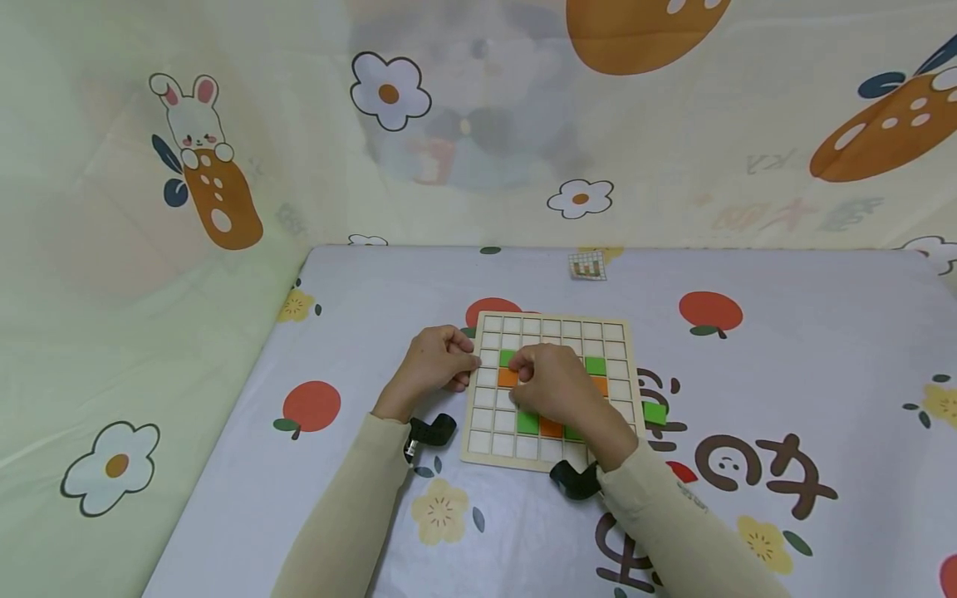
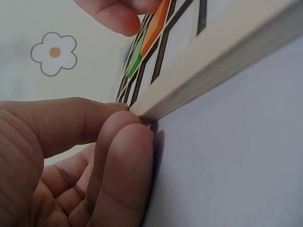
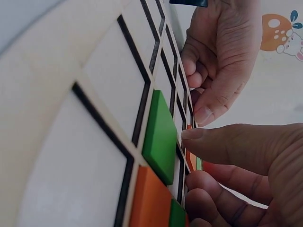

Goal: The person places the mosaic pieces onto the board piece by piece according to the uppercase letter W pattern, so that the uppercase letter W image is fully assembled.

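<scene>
A wooden grid board [image 1: 489, 448] lies flat, with green and orange square tiles in some cells. My left hand [image 1: 434, 363] pinches its left edge; in the left wrist view the thumb [image 2: 75, 118] is at the top of the rim and the fingertips at its side. Over the board's middle, my right hand [image 1: 553, 384] has thumb and index finger apart at an orange tile [image 1: 507, 378], below a green tile [image 1: 507, 358]. No tile shows between its fingertips. In the right wrist view a nearer green tile [image 3: 160, 137] and orange tile [image 3: 149, 198] sit in their cells.
A loose green tile [image 1: 654, 413] lies just right of the board. Behind the board is a small card [image 1: 587, 266] with a grid pattern. Printed cloth covers the table [image 1: 822, 349] and hangs as walls at the back and left.
</scene>
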{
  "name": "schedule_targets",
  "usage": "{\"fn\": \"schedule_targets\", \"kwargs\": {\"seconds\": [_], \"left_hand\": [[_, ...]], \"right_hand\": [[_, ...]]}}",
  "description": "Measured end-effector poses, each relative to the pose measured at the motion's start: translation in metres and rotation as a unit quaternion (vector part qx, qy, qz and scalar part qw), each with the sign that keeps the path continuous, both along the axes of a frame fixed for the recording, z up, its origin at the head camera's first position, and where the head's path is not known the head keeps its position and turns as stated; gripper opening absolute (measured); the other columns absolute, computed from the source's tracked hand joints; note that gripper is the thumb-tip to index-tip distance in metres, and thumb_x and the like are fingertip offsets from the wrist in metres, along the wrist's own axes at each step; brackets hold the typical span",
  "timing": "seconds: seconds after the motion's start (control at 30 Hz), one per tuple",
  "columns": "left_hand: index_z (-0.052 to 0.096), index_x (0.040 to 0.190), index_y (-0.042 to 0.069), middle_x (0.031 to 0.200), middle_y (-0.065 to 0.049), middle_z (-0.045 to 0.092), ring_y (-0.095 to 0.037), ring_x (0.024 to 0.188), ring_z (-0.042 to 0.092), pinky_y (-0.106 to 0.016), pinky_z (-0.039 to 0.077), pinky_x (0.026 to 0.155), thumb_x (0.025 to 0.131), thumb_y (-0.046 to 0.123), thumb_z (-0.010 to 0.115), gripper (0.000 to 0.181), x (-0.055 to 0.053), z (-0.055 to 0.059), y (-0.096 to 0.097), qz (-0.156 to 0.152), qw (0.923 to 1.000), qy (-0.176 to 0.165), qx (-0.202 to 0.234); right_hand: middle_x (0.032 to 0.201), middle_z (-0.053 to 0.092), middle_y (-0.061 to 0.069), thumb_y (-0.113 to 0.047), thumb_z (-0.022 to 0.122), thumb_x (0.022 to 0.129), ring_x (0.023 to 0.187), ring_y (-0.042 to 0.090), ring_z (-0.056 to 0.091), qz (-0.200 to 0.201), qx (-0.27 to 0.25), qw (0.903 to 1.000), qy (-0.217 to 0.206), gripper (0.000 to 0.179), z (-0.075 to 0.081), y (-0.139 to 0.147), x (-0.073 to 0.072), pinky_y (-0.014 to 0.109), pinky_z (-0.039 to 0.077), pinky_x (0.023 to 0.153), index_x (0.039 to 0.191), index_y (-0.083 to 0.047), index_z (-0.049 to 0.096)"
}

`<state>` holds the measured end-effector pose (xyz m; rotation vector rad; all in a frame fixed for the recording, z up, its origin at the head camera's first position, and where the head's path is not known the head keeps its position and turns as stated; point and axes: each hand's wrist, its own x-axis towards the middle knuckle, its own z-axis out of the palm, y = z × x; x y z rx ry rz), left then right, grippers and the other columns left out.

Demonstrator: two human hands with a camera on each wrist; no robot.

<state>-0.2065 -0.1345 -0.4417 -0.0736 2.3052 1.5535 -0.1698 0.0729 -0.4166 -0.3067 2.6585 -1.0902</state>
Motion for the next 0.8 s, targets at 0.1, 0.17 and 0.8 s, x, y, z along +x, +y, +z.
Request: {"fn": "schedule_targets", "kwargs": {"seconds": [0.1,0.17,0.8], "left_hand": [[0.065,0.105,0.002,0.079,-0.009,0.068,-0.015,0.057,0.065,-0.025,0.059,0.055,0.093,0.006,0.078,0.019,0.000,0.000,0.000,0.001,1.0000,-0.001,0.000],[0.065,0.106,0.002,0.079,-0.009,0.068,-0.015,0.057,0.065,-0.025,0.059,0.055,0.093,0.006,0.078,0.018,0.001,0.000,0.000,0.001,1.0000,0.000,-0.001],[0.065,0.105,0.001,0.078,-0.008,0.067,-0.014,0.056,0.064,-0.024,0.059,0.054,0.092,0.005,0.078,0.019,0.000,-0.001,0.000,0.002,1.0000,0.003,0.000]], "right_hand": [[0.090,0.064,0.004,-0.003,0.077,0.080,0.086,0.022,0.056,0.005,0.001,1.0000,0.006,0.025,0.001,0.001,0.001,0.032,0.047,0.073,0.105,-0.005,0.075],[0.094,0.066,0.005,-0.005,0.078,0.081,0.088,0.022,0.056,0.009,0.002,0.9999,0.013,0.026,0.002,0.002,0.003,0.033,0.048,0.076,0.107,-0.005,0.076],[0.139,0.063,0.019,-0.015,0.080,0.088,0.130,0.042,0.056,-0.034,0.002,0.9969,0.071,0.046,0.016,0.055,0.036,0.063,0.049,0.104,0.132,-0.005,0.069]]}}
